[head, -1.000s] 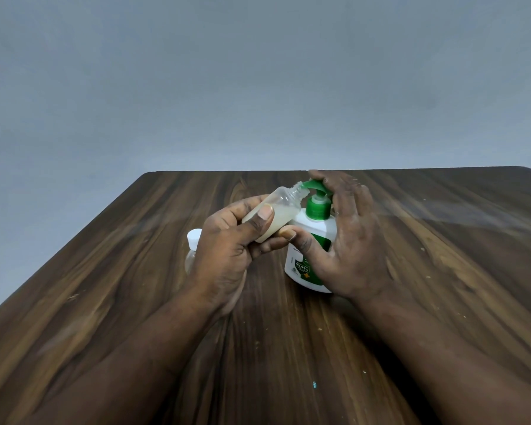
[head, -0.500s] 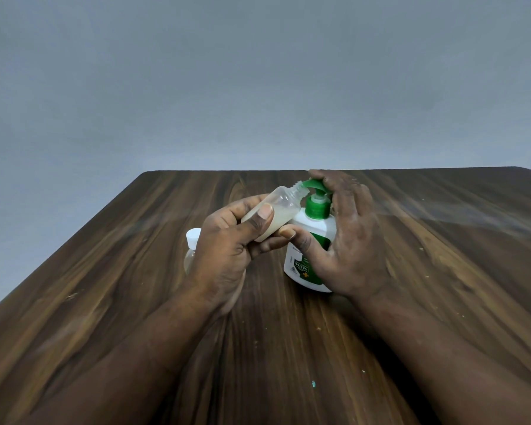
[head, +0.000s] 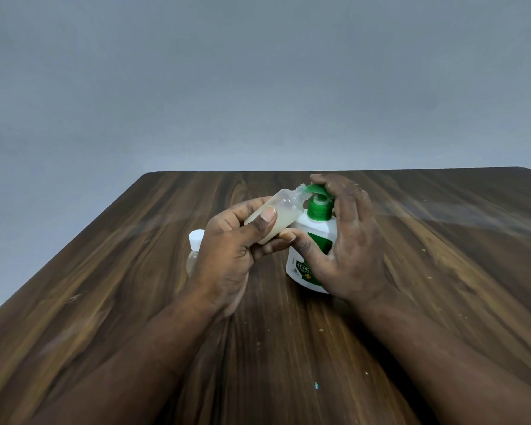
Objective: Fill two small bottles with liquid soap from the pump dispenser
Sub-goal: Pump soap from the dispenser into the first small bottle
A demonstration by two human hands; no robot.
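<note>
My left hand [head: 230, 250] grips a small clear bottle [head: 284, 211], tilted with its open neck against the green spout. Pale soap fills its lower part. The white pump dispenser [head: 307, 259] with a green pump head [head: 318, 207] stands on the wooden table [head: 442, 271]. My right hand [head: 347, 240] wraps the dispenser, fingers over the pump top and thumb across the front. A second small clear bottle [head: 194, 246] with a white cap stands just left of my left hand, partly hidden by it.
Small crumbs and a tiny blue-green speck [head: 316, 385] dot the tabletop. A plain grey wall [head: 258, 87] rises behind the table's far edge. Both forearms lie over the near half of the table.
</note>
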